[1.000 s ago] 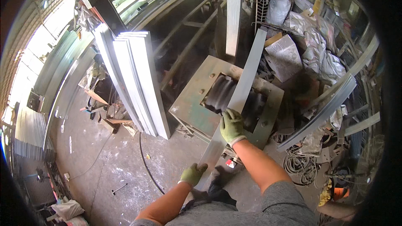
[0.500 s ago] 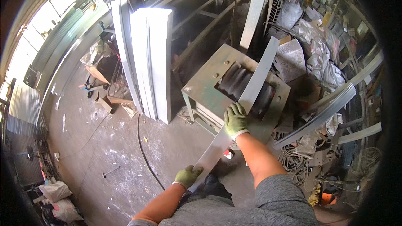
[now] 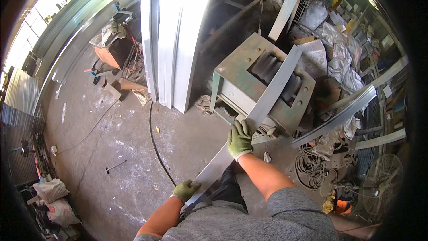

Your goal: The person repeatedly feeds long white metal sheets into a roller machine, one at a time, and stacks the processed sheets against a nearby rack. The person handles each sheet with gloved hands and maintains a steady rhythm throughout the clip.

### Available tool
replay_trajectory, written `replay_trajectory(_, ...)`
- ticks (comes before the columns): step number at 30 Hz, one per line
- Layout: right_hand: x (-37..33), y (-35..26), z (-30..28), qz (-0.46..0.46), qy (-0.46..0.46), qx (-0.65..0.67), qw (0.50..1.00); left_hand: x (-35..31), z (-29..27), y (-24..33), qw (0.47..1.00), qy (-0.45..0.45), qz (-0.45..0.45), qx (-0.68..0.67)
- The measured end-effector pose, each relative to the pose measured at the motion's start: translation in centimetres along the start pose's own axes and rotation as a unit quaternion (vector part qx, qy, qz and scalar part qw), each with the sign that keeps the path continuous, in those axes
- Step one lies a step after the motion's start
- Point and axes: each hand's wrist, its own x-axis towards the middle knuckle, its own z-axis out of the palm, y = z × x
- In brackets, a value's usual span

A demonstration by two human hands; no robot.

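A long, flat grey metal bar (image 3: pixel 218 163) slants from beside my waist up over a worn green machine (image 3: pixel 236 69). Dark ridged rollers (image 3: pixel 266 68) show in the opening on the machine's top, and the bar crosses above them; I cannot tell whether it touches them. In a green work glove, my left hand (image 3: pixel 186 190) is closed around the bar's near end. My right hand (image 3: pixel 240 139), gloved alike, grips the bar from above around its middle, just off the machine's near edge. Its thumb and undersides of the fingers are partly hidden.
Tall pale metal profiles (image 3: pixel 180 49) stand upright left of the machine. A black cable (image 3: pixel 156 147) runs across the floor. On the right are a leaning metal profile (image 3: pixel 336 116), coiled cables (image 3: pixel 310 167) and a caged fan (image 3: pixel 382 185). A cardboard box (image 3: pixel 109 56) sits farther left.
Both hands have drawn the bar back toward me, and my right hand has moved off the machine's near edge. The view has shifted, so the machine appears higher and farther right.
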Motion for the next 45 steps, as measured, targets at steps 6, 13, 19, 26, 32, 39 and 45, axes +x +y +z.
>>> replay_trajectory(6, -6.8, -7.5, 1.4, 0.004, -0.035, 0.011, 0.999, -5.7, 0.0, -9.3, 0.998, -0.045, -0.042, -0.008)
replay_trajectory(13, -12.3, -15.4, -0.2, -0.026, -0.080, 0.117, 0.990, -12.9, -2.2, -18.1, 0.995, -0.037, -0.081, -0.055)
replay_trajectory(19, -7.6, -8.0, -1.9, 0.183, 0.124, 0.236, 0.946, -12.3, -6.5, -15.2, 0.990, 0.143, -0.004, 0.011)
replay_trajectory(26, -3.4, -5.1, -7.9, 0.357, -0.036, 0.730, 0.582, -10.3, -13.7, -8.9, 0.881, 0.389, 0.231, 0.138)
replay_trajectory(32, -1.2, -6.3, -11.4, 0.317, -0.010, 0.857, 0.406, -8.6, -17.9, -7.9, 0.753, 0.549, 0.293, 0.214)
replay_trajectory(39, -0.9, -3.5, -12.6, 0.290, -0.004, 0.824, 0.486, -2.7, -11.6, -6.1, 0.921, 0.257, 0.170, 0.238)
replay_trajectory(45, 1.7, -0.9, -18.4, 0.167, 0.032, 0.677, 0.716, -2.4, -12.7, -0.9, 0.897, 0.287, 0.314, 0.116)
